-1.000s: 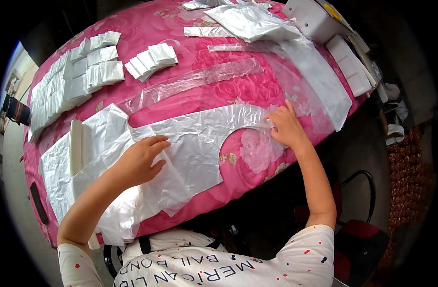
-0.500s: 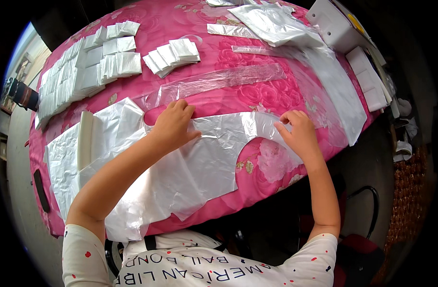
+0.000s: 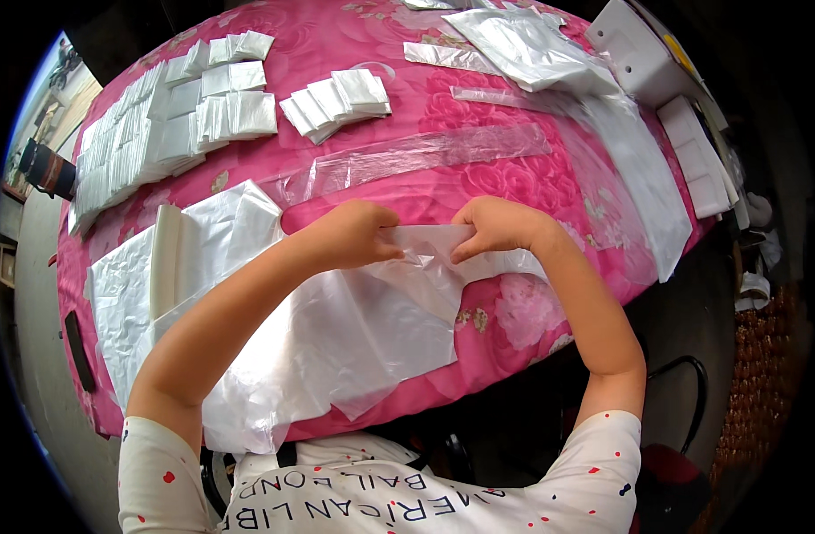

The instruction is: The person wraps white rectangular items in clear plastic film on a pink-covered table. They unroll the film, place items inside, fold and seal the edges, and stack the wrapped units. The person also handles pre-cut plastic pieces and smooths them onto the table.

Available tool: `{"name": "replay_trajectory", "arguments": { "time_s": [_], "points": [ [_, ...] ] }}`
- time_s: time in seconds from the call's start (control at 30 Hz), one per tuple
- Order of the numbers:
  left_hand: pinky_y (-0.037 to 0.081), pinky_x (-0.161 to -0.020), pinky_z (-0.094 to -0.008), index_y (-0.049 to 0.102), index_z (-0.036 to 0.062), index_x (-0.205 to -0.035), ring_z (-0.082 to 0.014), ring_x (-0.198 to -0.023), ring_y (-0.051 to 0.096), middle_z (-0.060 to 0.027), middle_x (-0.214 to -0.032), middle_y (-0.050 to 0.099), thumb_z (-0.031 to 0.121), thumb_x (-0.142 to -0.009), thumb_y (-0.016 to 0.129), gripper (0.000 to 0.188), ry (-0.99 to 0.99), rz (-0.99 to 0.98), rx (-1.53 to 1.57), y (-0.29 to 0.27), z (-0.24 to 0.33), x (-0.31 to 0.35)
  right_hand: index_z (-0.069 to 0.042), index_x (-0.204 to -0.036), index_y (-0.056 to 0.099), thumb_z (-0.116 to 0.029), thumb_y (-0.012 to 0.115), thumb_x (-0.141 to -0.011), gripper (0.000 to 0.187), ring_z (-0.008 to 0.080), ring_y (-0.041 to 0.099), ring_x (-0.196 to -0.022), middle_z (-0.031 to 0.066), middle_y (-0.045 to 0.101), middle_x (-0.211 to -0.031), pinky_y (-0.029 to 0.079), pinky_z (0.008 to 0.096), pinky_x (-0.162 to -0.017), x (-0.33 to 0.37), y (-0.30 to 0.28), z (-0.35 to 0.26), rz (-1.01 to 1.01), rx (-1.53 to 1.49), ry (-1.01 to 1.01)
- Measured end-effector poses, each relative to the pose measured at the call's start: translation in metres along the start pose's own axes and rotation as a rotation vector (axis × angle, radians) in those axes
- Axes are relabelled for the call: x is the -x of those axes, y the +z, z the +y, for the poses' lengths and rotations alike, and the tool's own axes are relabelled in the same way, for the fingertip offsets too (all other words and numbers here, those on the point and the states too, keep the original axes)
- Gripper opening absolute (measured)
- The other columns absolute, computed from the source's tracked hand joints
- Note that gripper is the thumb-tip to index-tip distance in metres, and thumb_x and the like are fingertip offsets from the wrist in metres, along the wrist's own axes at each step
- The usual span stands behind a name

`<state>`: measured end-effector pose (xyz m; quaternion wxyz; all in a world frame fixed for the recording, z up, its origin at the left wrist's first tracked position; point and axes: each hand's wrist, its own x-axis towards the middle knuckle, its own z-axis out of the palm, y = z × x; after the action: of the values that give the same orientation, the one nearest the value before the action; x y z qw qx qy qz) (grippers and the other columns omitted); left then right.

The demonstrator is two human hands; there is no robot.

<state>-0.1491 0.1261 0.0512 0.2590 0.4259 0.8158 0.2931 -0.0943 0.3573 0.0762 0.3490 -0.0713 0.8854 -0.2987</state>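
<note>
A thin white plastic bag (image 3: 372, 325) lies spread along the near side of the table, with a curved cut-out at its right part. My left hand (image 3: 367, 233) pinches its far edge, fingers closed on the film. My right hand (image 3: 499, 227) grips the same edge a short way to the right, thumb below and fingers bent over. Between the two hands the edge is drawn up into a straight, slightly raised band. Under my left forearm more white plastic sheeting (image 3: 118, 276) lies flat, with a cream-coloured strip (image 3: 165, 258) on it.
Folded white packets (image 3: 140, 133) stand in rows at the far left, with a smaller group (image 3: 338, 105) beside them. A clear plastic strip (image 3: 425, 153) lies beyond my hands. Loose plastic bags (image 3: 532, 53) and a white box (image 3: 634, 49) occupy the far right of the pink flowered tablecloth (image 3: 336, 36).
My right hand has moved left, closer to my left hand, and now grips the bag's far edge. My left hand has shifted slightly right and closed on that edge, which is lifted.
</note>
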Motion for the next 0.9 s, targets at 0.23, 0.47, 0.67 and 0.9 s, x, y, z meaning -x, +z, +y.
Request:
{"name": "replay_trajectory", "arguments": {
  "time_s": [0.23,0.47,0.67,0.9],
  "points": [
    [0.043,-0.064,-0.039,0.059,-0.0032,-0.08,-0.034,-0.07,0.057,-0.02,-0.075,0.059,0.025,-0.07,0.072,0.032,0.057,0.025,-0.021,0.011,0.001,-0.016,-0.002,-0.088,0.068,-0.015,0.074,-0.067,0.026,0.014,0.063,-0.07,0.0085,0.068,-0.075,0.047,0.0285,-0.065,0.072,-0.007,0.069,0.086,0.12,0.19],
    [0.042,-0.066,-0.0413,0.059,-0.0024,-0.08,-0.0357,-0.072,0.056,-0.0203,-0.074,0.058,0.021,-0.071,0.068,0.027,0.065,0.142,-0.017,0.025,0.016,-0.029,-0.001,-0.081,0.065,-0.007,0.068,-0.069,0.014,0.0081,0.057,-0.068,0.0017,0.063,-0.071,0.045,0.0243,-0.065,0.101,-0.016,0.062,0.462,-0.164,0.143],
    [0.043,-0.067,-0.0411,0.059,-0.0028,-0.081,-0.0359,-0.074,0.057,-0.0201,-0.076,0.059,0.02,-0.07,0.067,0.027,-0.025,0.084,-0.048,0.027,0.02,-0.037,-0.001,-0.082,0.061,-0.004,0.065,-0.071,0.012,0.0075,0.053,-0.07,0.0005,0.06,-0.073,0.044,0.0235,-0.068,0.109,-0.003,0.1,0.461,-0.176,0.198],
    [0.046,-0.069,-0.0412,0.063,0.0009,-0.085,-0.0343,-0.077,0.059,-0.017,-0.079,0.063,0.021,-0.069,0.067,0.026,0.012,0.202,-0.03,0.034,0.024,-0.044,-0.002,-0.089,0.058,-0.006,0.064,-0.074,0.017,0.007,0.053,-0.075,-0.0016,0.058,-0.079,0.043,0.0232,-0.07,0.114,-0.006,0.093,0.587,-0.284,0.103]
  ]
}}
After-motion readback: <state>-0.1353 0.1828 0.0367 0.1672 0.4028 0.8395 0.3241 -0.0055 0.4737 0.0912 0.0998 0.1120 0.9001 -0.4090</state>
